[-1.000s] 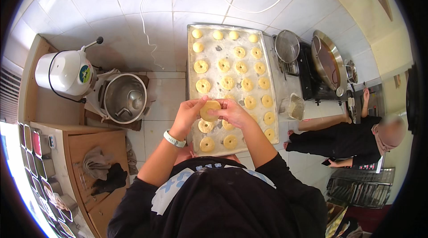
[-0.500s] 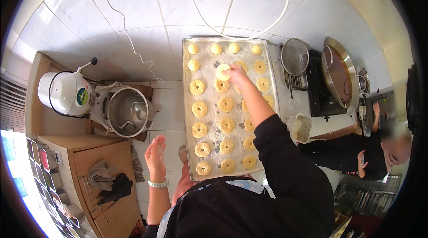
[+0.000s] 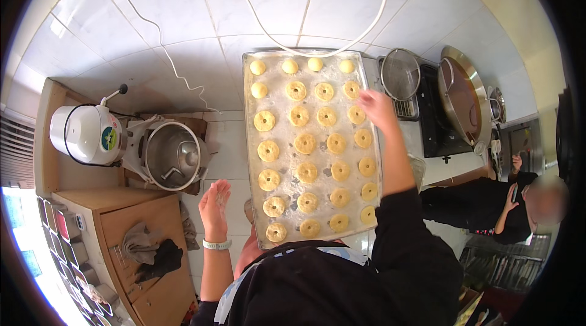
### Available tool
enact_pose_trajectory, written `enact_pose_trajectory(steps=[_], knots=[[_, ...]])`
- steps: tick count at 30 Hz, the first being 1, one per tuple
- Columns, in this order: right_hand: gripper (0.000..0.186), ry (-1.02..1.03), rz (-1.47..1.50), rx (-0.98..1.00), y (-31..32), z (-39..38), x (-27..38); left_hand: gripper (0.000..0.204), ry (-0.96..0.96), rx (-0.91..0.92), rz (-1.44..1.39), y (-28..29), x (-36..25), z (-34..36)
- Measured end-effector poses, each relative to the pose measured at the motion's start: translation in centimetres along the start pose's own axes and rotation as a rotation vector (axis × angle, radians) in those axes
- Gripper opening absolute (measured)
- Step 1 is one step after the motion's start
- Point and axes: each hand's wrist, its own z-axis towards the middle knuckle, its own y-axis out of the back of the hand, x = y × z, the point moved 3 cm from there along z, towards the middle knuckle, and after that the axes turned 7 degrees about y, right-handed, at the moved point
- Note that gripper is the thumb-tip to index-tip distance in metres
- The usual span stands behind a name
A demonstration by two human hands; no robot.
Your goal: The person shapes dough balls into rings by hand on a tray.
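Observation:
A large floured metal tray (image 3: pixel 284 161) holds rows of pale dough rings, with several round dough balls along its far edge and one at the upper left. My right hand (image 3: pixel 378 110) is over the tray's right edge, beside a dough ring (image 3: pixel 356 114). Its fingers are loosely bent and slightly blurred, and no dough shows in them. Near the far row, a dough ring (image 3: pixel 296 90) lies flat below the dough balls (image 3: pixel 290 66). Off the tray's left side, my left hand (image 3: pixel 215 205) is raised with its fingers extended, flour on it, holding nothing.
Left stands a white mixer (image 3: pixel 85 134) with a steel bowl (image 3: pixel 174 154), above a wooden cabinet (image 3: pixel 146 253). At right are a wire strainer (image 3: pixel 400 74), a black stove (image 3: pixel 430 118) and a wide pan of oil (image 3: pixel 461 97). Another person (image 3: pixel 476 207) stands at the far right.
The dough ring that was in my right hand now lies on the tray in the second row. My right hand has moved right to the tray's edge. My left hand has barely moved.

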Motion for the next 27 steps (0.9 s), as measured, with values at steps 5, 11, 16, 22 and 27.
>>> enact_pose_trajectory(steps=[5,11,16,22,27], knots=[[0.018,-0.435,-0.186,0.17,8.5,-14.6,-5.7,0.035,0.06,0.067,0.041,-2.0,0.5,1.2],[0.024,-0.507,-0.474,0.103,2.1,-22.7,-16.7,0.035,0.112,0.182,0.1,-5.9,0.3,1.9],[0.02,-0.585,-0.472,-0.024,1.2,-21.8,-15.1,0.035,0.112,0.251,0.172,-7.9,0.0,1.9],[0.015,-0.399,-0.422,0.061,6.2,-19.3,-5.0,0.039,0.188,0.283,0.097,-7.7,1.1,2.5],[0.032,0.148,0.184,-0.066,-0.9,-14.0,7.4,0.074,0.574,0.603,-0.26,-13.3,3.5,2.6]])
